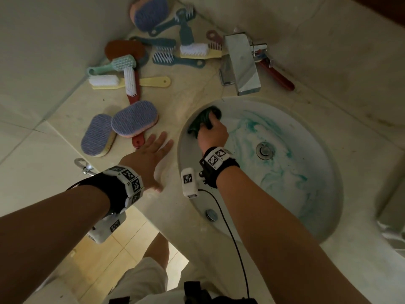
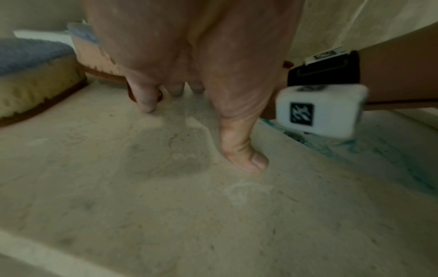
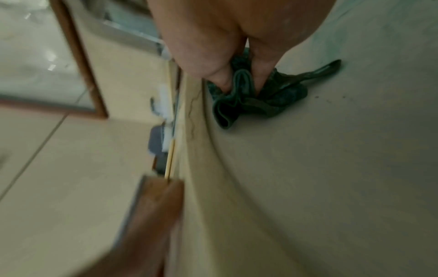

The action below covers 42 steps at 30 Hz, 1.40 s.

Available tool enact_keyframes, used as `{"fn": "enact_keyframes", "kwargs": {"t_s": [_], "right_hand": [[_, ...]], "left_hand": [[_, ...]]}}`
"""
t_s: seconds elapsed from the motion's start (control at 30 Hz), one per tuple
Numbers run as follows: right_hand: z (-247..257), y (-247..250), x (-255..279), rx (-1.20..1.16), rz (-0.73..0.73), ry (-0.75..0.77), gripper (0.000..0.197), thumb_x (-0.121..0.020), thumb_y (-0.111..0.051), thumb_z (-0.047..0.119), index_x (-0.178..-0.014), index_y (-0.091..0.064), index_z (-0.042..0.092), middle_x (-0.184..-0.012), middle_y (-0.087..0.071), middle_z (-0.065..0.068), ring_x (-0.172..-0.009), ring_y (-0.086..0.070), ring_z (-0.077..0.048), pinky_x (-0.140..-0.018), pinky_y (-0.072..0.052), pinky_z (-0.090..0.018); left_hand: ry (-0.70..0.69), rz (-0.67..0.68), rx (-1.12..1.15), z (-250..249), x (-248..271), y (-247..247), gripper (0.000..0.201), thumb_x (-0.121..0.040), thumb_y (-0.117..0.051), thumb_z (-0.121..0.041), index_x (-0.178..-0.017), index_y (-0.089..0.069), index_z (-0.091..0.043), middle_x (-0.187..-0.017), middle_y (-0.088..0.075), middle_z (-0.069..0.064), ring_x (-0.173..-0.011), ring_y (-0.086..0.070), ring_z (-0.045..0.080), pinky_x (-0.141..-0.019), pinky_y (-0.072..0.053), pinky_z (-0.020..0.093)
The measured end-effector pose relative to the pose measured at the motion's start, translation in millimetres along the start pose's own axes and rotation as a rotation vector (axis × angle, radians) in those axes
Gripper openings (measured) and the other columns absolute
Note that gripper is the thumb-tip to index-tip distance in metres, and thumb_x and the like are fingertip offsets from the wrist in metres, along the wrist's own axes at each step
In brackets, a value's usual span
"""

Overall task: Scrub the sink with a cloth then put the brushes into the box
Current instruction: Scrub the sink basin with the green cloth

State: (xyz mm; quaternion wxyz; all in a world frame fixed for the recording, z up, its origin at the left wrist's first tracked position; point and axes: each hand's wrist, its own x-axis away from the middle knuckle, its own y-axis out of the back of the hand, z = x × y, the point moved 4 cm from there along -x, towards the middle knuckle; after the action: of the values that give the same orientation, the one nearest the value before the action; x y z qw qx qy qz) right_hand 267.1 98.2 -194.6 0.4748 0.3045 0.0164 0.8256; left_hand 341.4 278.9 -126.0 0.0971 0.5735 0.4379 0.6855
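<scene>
My right hand [image 1: 211,128] grips a bunched dark green cloth [image 1: 202,119] against the far-left inner wall of the round white sink [image 1: 324,154], just under its rim. The right wrist view shows my fingers [image 3: 222,78] curled into the cloth [image 3: 255,101]. Blue-green cleaner is smeared over the basin around the drain [image 1: 264,150]. My left hand [image 1: 151,154] rests flat on the beige counter [image 1: 192,84] left of the sink, fingers spread, thumb [image 2: 246,157] pressing down. Several brushes [image 1: 133,119] lie scattered on the counter beyond it.
A chrome tap [image 1: 240,62] stands behind the sink with a red-handled wrench [image 1: 277,75] to its right. Two blue-topped scrub pads [image 1: 98,134] lie close to my left fingertips. Tiled walls close in at left and back. No box is in view.
</scene>
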Motion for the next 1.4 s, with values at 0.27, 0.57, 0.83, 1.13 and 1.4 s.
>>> {"fn": "enact_keyframes", "kwargs": {"t_s": [0.27,0.57,0.83,1.13,1.4], "right_hand": [[8,28,-26,0.031,-0.114,-0.021,0.046,-0.096,-0.055,0.018,-0.142,-0.049,0.021,-0.137,-0.057,-0.010,-0.123,-0.054,-0.026,-0.098,-0.041,-0.023],[3,4,-1,0.246,0.137,0.115,0.050,-0.096,-0.050,0.015,-0.145,-0.044,0.017,-0.140,-0.053,-0.014,-0.126,-0.052,-0.029,-0.108,-0.040,-0.031],[15,7,-12,0.063,-0.025,-0.075,0.051,-0.094,-0.046,0.008,-0.144,-0.046,0.019,-0.144,-0.051,-0.010,-0.126,-0.052,-0.029,-0.106,-0.043,-0.036],[9,-4,14,0.298,0.157,0.120,0.048,-0.098,-0.044,0.009,-0.146,-0.042,0.013,-0.141,-0.051,-0.017,-0.128,-0.049,-0.032,-0.108,-0.038,-0.032],[5,-6,23,0.157,0.289,0.017,0.059,-0.095,-0.044,0.017,-0.152,-0.030,0.019,-0.149,-0.041,-0.014,-0.132,-0.043,-0.032,-0.110,-0.035,-0.036]], "left_hand": [[0.003,0.003,0.001,-3,2,4,0.137,-0.064,-0.084,-0.048,-0.147,0.024,-0.030,-0.153,0.034,-0.005,-0.146,0.018,0.019,-0.119,-0.007,0.040],[0.012,0.031,-0.015,-6,3,4,0.137,-0.065,-0.084,-0.046,-0.148,0.023,-0.029,-0.154,0.033,-0.003,-0.146,0.019,0.021,-0.118,-0.007,0.042],[0.016,0.031,-0.015,-5,3,5,0.138,-0.064,-0.085,-0.045,-0.149,0.022,-0.029,-0.154,0.034,-0.003,-0.146,0.019,0.021,-0.118,-0.009,0.042],[0.015,0.035,-0.013,-5,3,5,0.136,-0.065,-0.084,-0.045,-0.148,0.023,-0.030,-0.153,0.035,-0.005,-0.145,0.020,0.020,-0.118,-0.009,0.041],[0.023,0.039,-0.021,-4,2,5,0.138,-0.064,-0.085,-0.045,-0.148,0.024,-0.029,-0.153,0.035,-0.004,-0.145,0.019,0.020,-0.118,-0.008,0.040]]}}
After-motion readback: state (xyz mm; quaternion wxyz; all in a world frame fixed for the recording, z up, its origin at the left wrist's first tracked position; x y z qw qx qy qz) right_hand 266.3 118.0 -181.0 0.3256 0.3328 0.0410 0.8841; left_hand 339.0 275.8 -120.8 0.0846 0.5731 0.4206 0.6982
